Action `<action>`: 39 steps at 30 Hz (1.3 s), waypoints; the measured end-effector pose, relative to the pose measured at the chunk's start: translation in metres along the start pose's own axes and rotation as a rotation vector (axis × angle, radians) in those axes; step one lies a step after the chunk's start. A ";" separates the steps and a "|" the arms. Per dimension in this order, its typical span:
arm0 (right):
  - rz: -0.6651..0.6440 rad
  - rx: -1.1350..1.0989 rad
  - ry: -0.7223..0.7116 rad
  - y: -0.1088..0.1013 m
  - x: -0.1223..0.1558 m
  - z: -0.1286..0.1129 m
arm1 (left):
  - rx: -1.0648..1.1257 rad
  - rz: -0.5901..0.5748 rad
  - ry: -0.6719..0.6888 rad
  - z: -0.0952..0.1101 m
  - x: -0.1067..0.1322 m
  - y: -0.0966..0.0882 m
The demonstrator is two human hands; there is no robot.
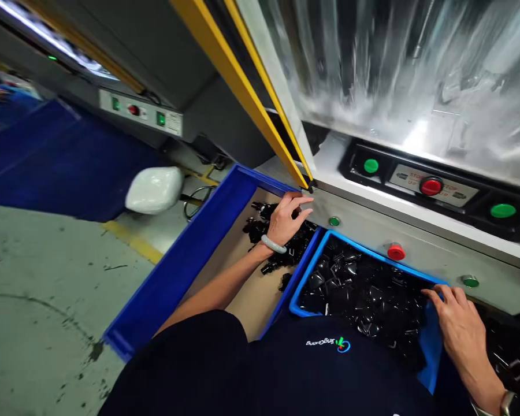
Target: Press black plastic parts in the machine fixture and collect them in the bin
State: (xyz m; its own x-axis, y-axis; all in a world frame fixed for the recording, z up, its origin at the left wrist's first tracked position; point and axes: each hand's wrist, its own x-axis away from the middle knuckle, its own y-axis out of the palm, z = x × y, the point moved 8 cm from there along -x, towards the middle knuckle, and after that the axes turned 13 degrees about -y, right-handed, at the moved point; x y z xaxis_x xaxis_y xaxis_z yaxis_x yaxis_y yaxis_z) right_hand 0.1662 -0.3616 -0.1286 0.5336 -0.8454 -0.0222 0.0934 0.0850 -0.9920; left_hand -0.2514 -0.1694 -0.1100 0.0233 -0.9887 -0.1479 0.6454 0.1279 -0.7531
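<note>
On a grey factory floor [47, 289], beside a machine [416, 242], a person's left hand [288, 221] hangs half-open above loose black plastic pieces [260, 228] in a big blue crate [177, 248], apparently holding nothing. The right hand [455, 329], fingers spread and empty, lies at the edge of more pieces [355, 294] heaped in a small blue tray [351, 257]. A careless bump could tip that tray and spill them.

Loud colours on this setup: glossy black plastic parts [364, 300] heaped in a bright blue plastic tray [305, 283], more black ones in a deep blue plastic crate [169, 271], a round red button [396, 252] and round green button [471, 282] on a pale grey panel [420, 257], plus a yellow strip [238, 92] at upper middle.
</note>
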 end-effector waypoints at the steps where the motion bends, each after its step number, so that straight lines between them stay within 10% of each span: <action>1: 0.002 0.018 -0.023 0.007 -0.001 -0.005 | -0.026 0.002 -0.079 -0.016 0.004 -0.005; 6: 0.017 0.056 -0.076 0.018 -0.007 -0.008 | -0.431 -0.287 -0.343 -0.081 0.048 0.015; 14: 0.009 -0.098 -0.058 0.018 0.001 -0.002 | -0.691 -0.355 -0.327 -0.093 0.091 0.064; 20: -0.006 -0.059 -0.100 0.010 -0.004 -0.008 | -0.575 -0.229 -0.368 -0.084 0.080 0.034; 24: 0.118 -0.237 0.011 -0.005 -0.001 -0.003 | 0.045 -0.145 -0.697 -0.078 0.072 0.008; 29: 0.167 -0.598 0.166 -0.030 -0.020 -0.005 | 0.883 -0.287 -0.948 -0.021 0.068 0.026; 39: 0.670 -0.497 -0.032 -0.136 -0.107 -0.061 | 1.152 -0.787 -0.818 0.127 0.076 0.096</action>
State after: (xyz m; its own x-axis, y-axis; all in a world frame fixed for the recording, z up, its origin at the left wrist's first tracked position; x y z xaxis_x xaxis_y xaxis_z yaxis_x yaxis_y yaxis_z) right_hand 0.0447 -0.3149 0.0007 0.3685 -0.6825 -0.6312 -0.6304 0.3155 -0.7093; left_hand -0.0906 -0.2426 -0.1121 -0.4366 -0.6006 0.6698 0.8854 -0.1548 0.4383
